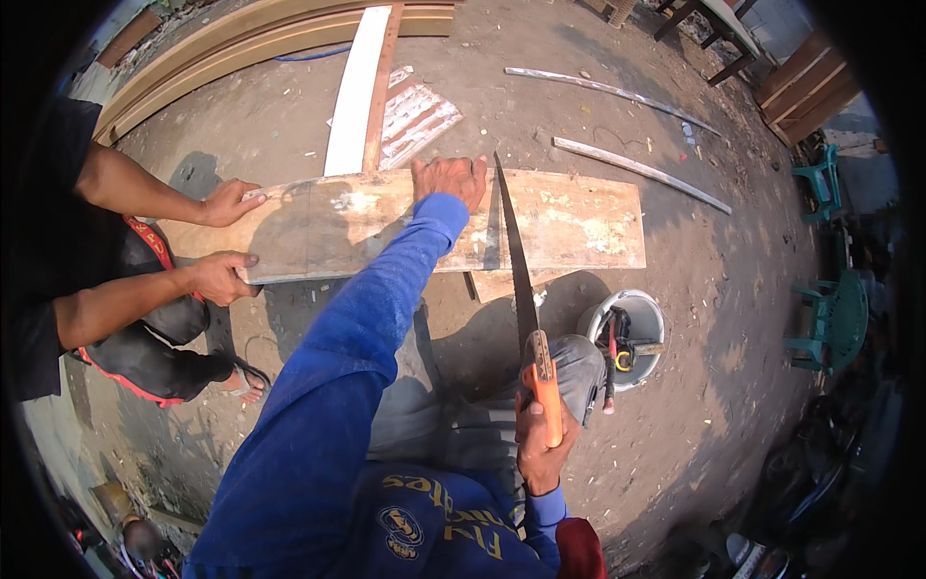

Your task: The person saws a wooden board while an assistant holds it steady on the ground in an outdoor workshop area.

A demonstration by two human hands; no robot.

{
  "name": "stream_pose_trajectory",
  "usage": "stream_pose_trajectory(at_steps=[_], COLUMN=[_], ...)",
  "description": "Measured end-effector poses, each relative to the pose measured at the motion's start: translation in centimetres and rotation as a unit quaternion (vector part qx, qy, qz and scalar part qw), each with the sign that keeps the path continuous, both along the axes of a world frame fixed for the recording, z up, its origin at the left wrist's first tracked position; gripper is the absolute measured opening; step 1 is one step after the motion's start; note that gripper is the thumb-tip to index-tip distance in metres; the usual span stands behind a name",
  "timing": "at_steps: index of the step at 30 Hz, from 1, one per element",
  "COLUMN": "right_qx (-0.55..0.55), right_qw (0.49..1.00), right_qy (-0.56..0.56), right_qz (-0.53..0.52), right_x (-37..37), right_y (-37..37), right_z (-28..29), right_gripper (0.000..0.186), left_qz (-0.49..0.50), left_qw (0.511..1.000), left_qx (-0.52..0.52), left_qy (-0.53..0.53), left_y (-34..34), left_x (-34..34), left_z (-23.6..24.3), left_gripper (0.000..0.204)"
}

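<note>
A wide, worn wooden board [579,217] lies crosswise in front of me. My left hand [449,181] presses on it near the far edge, its fingers curled over that edge. My right hand [545,439] is wrapped round the orange handle of a handsaw [521,275]. Its long dark blade slants across the board just right of my left hand, the tip at the far edge; whether the teeth touch the wood, I cannot tell. At the left end, a co-worker's two hands [227,278] grip the board.
A bucket [661,340] with tools stands right of my knee. Long planks [241,48] lie at the far left, near a white-faced board [359,96]. Two thin strips [641,172] rest on the ground. Green plastic chairs [830,323] stand at the right.
</note>
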State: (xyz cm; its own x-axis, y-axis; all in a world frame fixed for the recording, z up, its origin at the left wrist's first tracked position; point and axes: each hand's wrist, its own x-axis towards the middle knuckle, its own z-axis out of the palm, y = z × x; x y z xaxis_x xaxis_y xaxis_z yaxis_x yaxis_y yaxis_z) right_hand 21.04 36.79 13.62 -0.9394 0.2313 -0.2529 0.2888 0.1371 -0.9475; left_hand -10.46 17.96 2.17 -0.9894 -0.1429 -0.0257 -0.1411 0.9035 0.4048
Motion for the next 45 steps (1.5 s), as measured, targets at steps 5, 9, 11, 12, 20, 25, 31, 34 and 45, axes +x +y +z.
stream_pose_trajectory(at_steps=[5, 9, 11, 12, 20, 25, 31, 34, 45], right_qx=[0.039, 0.037, 0.049, 0.042, 0.052, 0.028, -0.023, 0.009, 0.005], right_qw=[0.997, 0.998, 0.998, 0.999, 0.996, 0.999, 1.0, 0.999, 1.0], right_qy=[0.057, 0.055, 0.036, 0.029, 0.069, 0.043, -0.005, 0.048, -0.008], right_qz=[0.016, 0.007, 0.017, 0.013, 0.006, 0.01, -0.001, 0.013, 0.008], right_x=[-6.1, -16.0, -11.4, -6.8, -8.0, -13.7, 4.6, -7.3, 5.0], right_y=[-1.1, -2.4, -1.8, -1.0, -1.1, -2.3, 0.4, -1.5, 0.4], right_z=[-1.1, -3.6, -3.4, -2.4, -2.0, -4.1, 1.7, -2.4, 2.1], right_gripper=[0.028, 0.021, 0.024, 0.027, 0.026, 0.025, 0.047, 0.033, 0.043], left_qz=[-0.017, -0.018, -0.014, -0.013, -0.012, -0.009, -0.007, -0.007, -0.003], left_qw=[0.999, 0.999, 0.999, 0.999, 0.999, 0.998, 0.996, 0.999, 0.997], left_qx=[0.012, 0.007, 0.002, 0.006, 0.006, 0.007, 0.036, -0.005, 0.006], left_qy=[0.035, 0.034, 0.029, 0.037, 0.053, 0.066, 0.086, 0.038, 0.083], left_y=[-0.1, 1.9, 0.6, 0.3, 1.4, 0.7, -0.4, 0.1, -0.2], left_x=[0.5, 0.1, 0.7, 0.2, 0.1, 0.7, 0.9, 0.2, 0.7], left_z=[-0.1, 0.2, -1.0, -0.9, 0.1, -2.0, -0.3, 0.1, -0.2], left_gripper=[0.059, 0.059, 0.059, 0.06, 0.058, 0.057, 0.057, 0.057, 0.056])
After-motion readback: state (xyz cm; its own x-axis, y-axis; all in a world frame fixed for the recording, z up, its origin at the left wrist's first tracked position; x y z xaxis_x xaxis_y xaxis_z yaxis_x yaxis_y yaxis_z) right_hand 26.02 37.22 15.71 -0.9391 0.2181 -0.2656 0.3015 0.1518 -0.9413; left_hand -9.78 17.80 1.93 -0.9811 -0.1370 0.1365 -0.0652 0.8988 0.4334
